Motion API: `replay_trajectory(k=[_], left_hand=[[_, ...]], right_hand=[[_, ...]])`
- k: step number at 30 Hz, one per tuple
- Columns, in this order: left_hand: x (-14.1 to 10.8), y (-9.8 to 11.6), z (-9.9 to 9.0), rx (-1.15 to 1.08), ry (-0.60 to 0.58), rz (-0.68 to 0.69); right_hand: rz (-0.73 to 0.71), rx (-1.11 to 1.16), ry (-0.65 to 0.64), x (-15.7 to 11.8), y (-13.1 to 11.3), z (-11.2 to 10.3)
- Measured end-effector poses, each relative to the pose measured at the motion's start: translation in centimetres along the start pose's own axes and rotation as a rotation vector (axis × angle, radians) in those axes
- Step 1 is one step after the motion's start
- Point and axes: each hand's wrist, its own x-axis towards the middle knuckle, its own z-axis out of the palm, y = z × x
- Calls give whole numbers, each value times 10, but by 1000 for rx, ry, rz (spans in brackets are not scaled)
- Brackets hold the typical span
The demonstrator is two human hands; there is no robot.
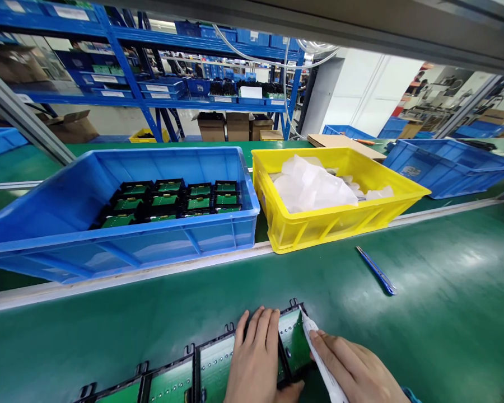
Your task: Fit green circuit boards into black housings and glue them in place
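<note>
In front of me a row of green circuit boards [171, 383] in black plastic frames lies slantwise on the green bench. My left hand [256, 358] spans one framed board, its fingers over the far edge and its thumb near the close edge. A slim white tube with a narrow tip [319, 350] is gripped in my right hand [353, 366]. The tip touches, or is very near, the far right corner of the rightmost board [294, 338]. My left palm hides part of the boards, and the row's near end runs out of view.
Behind the bench strip, a blue bin [218, 238] holds several framed boards. Beside it a yellow bin [302, 232] contains white translucent bags. A blue-handled tool [377, 271], perhaps tweezers or a knife, lies to the right. Another blue bin [449, 173] stands farther right.
</note>
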Motion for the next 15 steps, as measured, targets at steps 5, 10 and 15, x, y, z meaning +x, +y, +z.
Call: replay_trajectory(k=[5,10,15], left_hand=[[0,1,0,6,10,3],[0,0,-1,2,24,16],[1,2,-4,-23,-5,-10]], right_hand=[[10,0,33,6,-2,-4],[101,48,41,20,1,-8],[286,263,134,46,15,-17]])
